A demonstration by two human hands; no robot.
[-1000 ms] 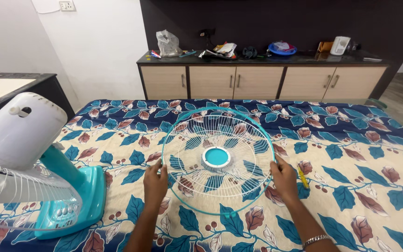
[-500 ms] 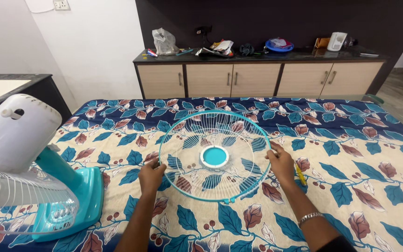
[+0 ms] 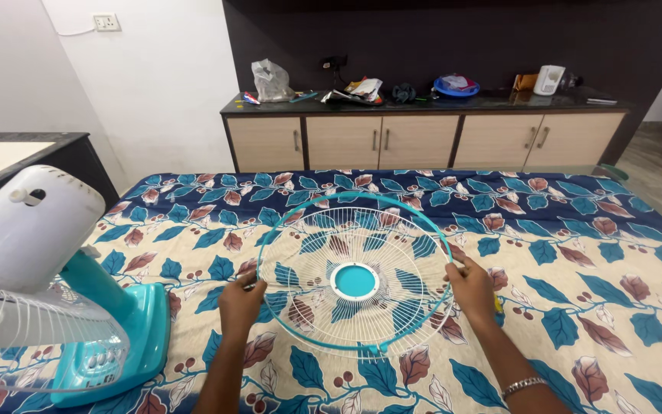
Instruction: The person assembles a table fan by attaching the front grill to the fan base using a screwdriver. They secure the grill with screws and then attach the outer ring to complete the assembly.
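Note:
A round fan guard [image 3: 355,274] of white wire, with a teal rim and a teal centre disc, is held over the leaf-patterned bedsheet [image 3: 576,253]. My left hand [image 3: 240,302] grips its left rim and my right hand [image 3: 470,284] grips its right rim. A silver bracelet [image 3: 526,385] circles my right wrist. At the left stands a table fan [image 3: 47,284] with a white motor housing, a teal base and its rear wire guard.
A small yellow object [image 3: 497,303] lies on the sheet just right of my right hand, partly hidden. A dark-topped cabinet [image 3: 423,130] with cluttered items lines the far wall. A black counter [image 3: 24,149] stands at the left.
The guard has been lifted and tilted, then brought back nearer the sheet, both hands keeping hold of its rim. The view has shifted slightly.

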